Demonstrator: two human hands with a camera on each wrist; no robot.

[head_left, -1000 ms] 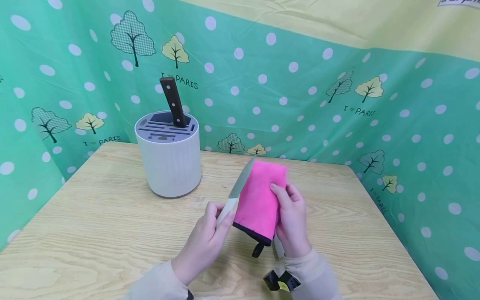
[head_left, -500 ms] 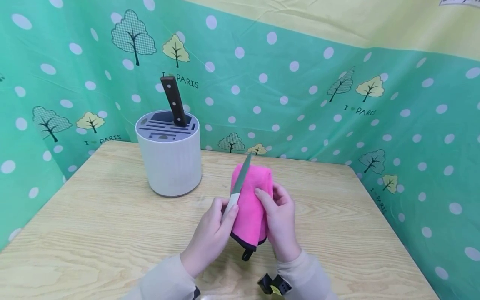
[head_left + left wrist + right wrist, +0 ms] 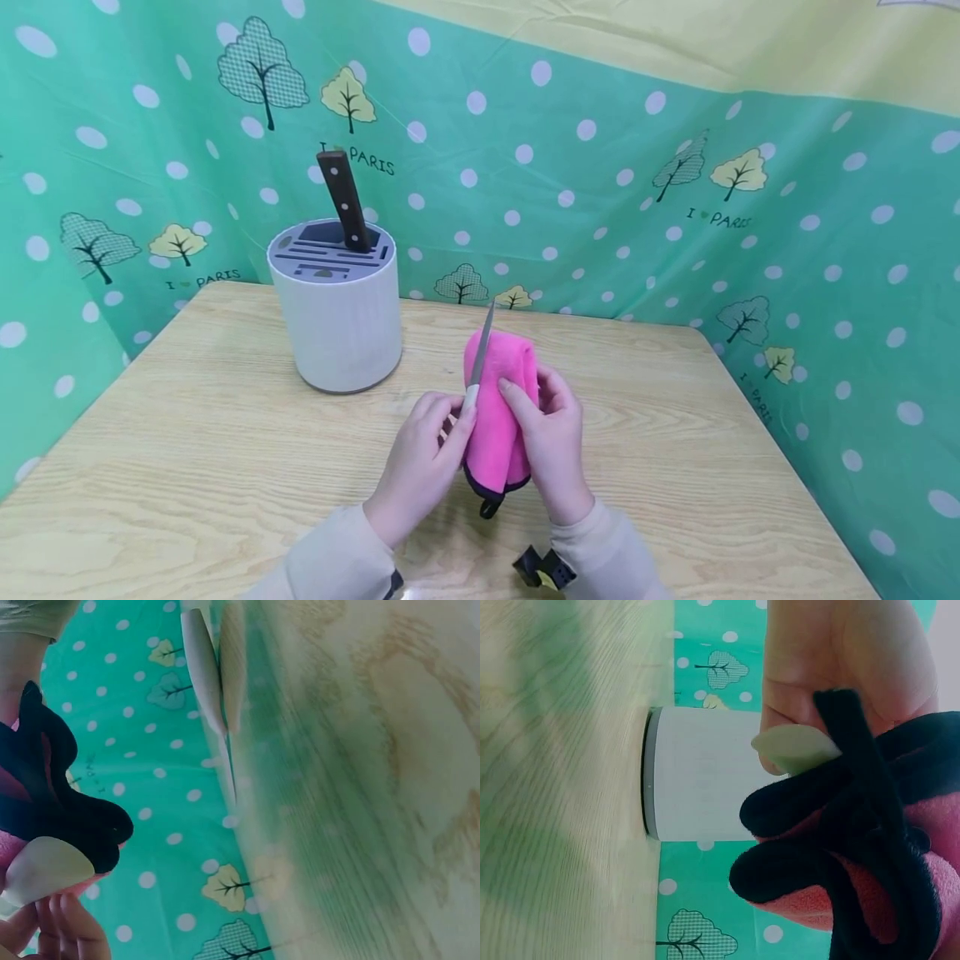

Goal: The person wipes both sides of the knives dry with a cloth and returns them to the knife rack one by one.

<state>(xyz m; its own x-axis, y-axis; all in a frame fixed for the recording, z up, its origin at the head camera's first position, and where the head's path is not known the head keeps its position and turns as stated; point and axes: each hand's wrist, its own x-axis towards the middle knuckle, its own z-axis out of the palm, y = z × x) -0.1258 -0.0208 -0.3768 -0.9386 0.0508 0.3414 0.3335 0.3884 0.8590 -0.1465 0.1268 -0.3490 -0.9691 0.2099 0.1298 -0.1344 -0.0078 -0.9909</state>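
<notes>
In the head view my left hand (image 3: 420,458) grips a knife (image 3: 482,346) by its pale handle, blade pointing up and away. A pink cloth (image 3: 493,446) with black trim lies folded against the blade. My right hand (image 3: 553,450) holds this cloth from the right, thumb on its front. The left wrist view shows the handle's cream end (image 3: 49,866) beside the black hem (image 3: 67,817), above curled fingertips. How far the cloth wraps round the blade is partly hidden. Another pale-handled knife (image 3: 202,671) lies on the table, hidden from the head view.
A white round knife block (image 3: 341,333) stands at the back left, with a dark-handled knife (image 3: 345,200) in one slot. The wooden table (image 3: 187,450) meets a green dotted curtain (image 3: 600,208) behind. A black device (image 3: 543,568) sits at the right wrist.
My right hand has brought the cloth leftward and folded it against the blade. The knife has turned more upright and nearly edge-on. The pale handle beneath the right hand has gone from the head view.
</notes>
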